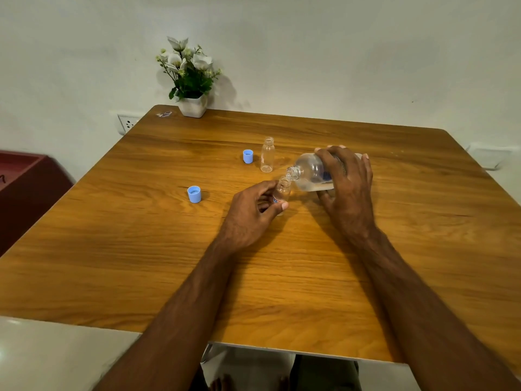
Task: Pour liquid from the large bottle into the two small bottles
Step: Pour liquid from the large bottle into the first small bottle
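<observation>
Right hand point(345, 187) wrapped over the large bottle point(313, 172), just right of frame centre, fingers spread across the barrel and thumb underneath, clamped on it. Bottle's tipped nearly flat, neck aimed left and slightly down, mouth right over the opening of the near small bottle point(282, 191). That's the pour position, lip to lip, probably so nothing misses such a narrow neck. Liquid pools along the low side of the barrel.

Left hand point(251, 213) steadies the near small bottle w/ thumb and fingertips pinched round its body, centre of frame. Makes sense: it's light, looks easy to knock over, and it seems tilted a touch toward the big one.

Second small bottle point(267, 155) stands upright and uncapped just above and left of the pour, apart from both hands, looks empty, prob. waiting its turn. Two blue caps sit open side up on the table point(141, 249): far cap point(247, 156) just left of that bottle, near cap point(194, 194) further left, parked clear of the pour.

Hard to read: no visible stream btwn the mouths, can't tell if liquid's actually flowing. Fill level in the held bottle is masked by fingers and glare. Its base is behind the thumb, so resting on the table or lifted, can't say. Label on the large bottle mostly under the right palm. No third cap in sight.
</observation>
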